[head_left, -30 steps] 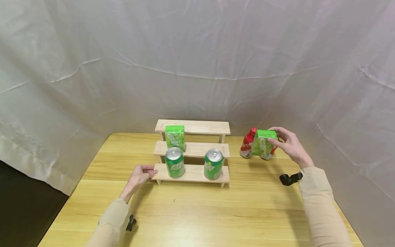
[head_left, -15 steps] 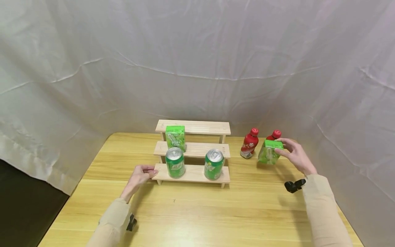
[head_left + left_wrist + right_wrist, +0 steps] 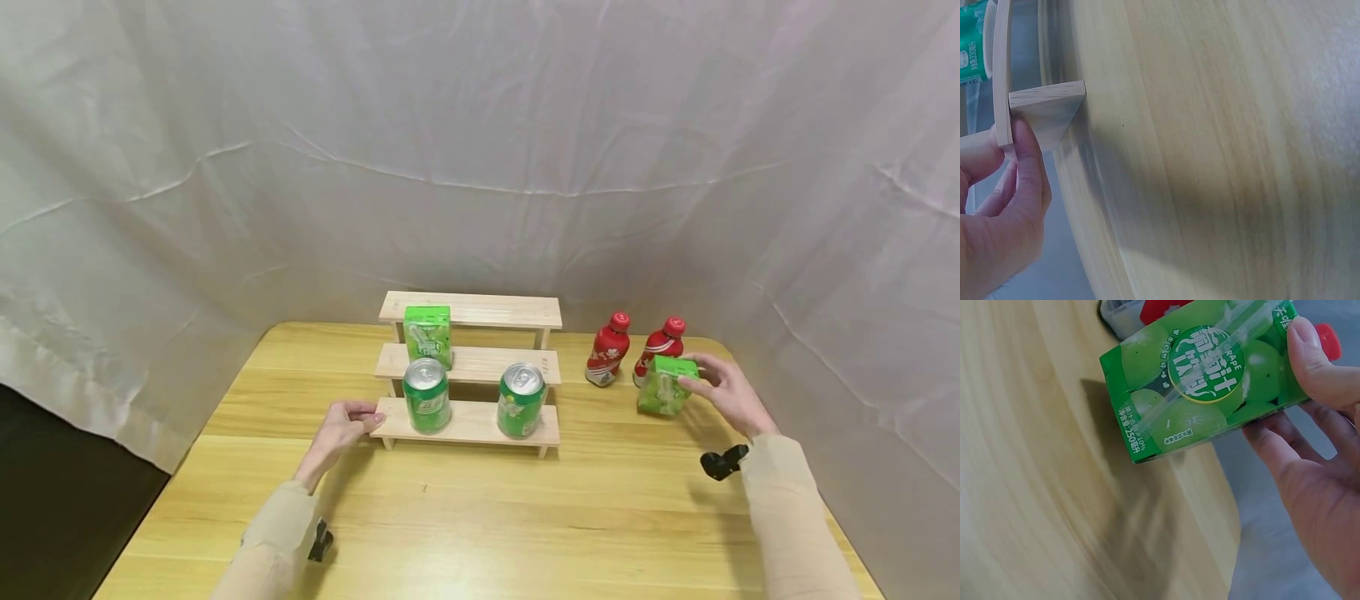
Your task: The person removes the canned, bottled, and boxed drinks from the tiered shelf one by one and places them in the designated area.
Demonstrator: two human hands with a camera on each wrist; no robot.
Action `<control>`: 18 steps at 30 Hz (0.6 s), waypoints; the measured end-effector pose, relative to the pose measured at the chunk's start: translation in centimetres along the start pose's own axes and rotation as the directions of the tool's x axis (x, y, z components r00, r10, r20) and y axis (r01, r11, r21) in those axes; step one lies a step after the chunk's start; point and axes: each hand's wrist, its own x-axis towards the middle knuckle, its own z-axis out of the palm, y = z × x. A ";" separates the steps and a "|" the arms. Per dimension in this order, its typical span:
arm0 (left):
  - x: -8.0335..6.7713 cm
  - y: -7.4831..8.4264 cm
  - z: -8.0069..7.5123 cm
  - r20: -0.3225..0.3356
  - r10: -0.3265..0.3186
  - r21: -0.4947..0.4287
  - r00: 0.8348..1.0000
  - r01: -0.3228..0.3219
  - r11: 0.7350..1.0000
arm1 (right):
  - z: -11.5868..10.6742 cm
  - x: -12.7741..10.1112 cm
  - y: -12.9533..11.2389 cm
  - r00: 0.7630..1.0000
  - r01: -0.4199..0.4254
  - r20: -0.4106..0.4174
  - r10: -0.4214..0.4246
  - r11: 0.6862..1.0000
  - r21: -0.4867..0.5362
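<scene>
A green grape juice carton (image 3: 667, 387) is gripped between the thumb and fingers of my right hand (image 3: 726, 393), in front of two red bottles. The right wrist view shows the carton (image 3: 1204, 375) close up, its lower end just off or near the table; contact cannot be told. My left hand (image 3: 339, 433) pinches the left end of the lowest step of a three-step wooden rack (image 3: 472, 421). In the left wrist view, thumb and fingers lie on both faces of that wooden board (image 3: 1002, 75). Two green soda cans, left (image 3: 427, 396) and right (image 3: 521, 400), stand on this step.
Another green juice carton (image 3: 428, 336) stands on the rack's middle step at the left. Right of the rack are the two red bottles, one nearer it (image 3: 608, 350) and one partly behind the held carton (image 3: 660, 343). A pale curtain (image 3: 480, 167) hangs behind the wooden table (image 3: 487, 517).
My right hand has moved the carton right, toward me and lower, away from in front of the bottles, so the right bottle shows more. My left hand has stayed on the rack.
</scene>
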 end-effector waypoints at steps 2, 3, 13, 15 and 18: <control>0.0 0.0 0.0 -0.003 0.001 0.003 1.000 -0.001 1.000 | 0.1 0.0 0.4 1.000 -0.013 0.000 0.013 1.000 -0.012; 0.0 0.0 0.0 -0.003 0.001 0.006 1.000 -0.001 1.000 | 0.1 0.0 0.6 1.000 -0.021 -0.001 0.021 1.000 -0.001; 0.0 0.1 0.1 -0.002 0.001 0.017 1.000 -0.001 1.000 | 0.4 -0.1 1.3 0.999 0.001 0.049 -0.003 0.999 0.048; 0.0 0.0 0.0 -0.001 0.005 0.015 1.000 -0.005 1.000 | 0.2 0.0 1.0 0.996 -0.026 0.084 0.022 0.999 0.043; 0.1 -0.1 0.0 -0.002 0.001 0.012 1.000 -0.001 1.000 | 0.1 0.0 0.6 0.990 -0.082 0.119 0.079 0.996 0.022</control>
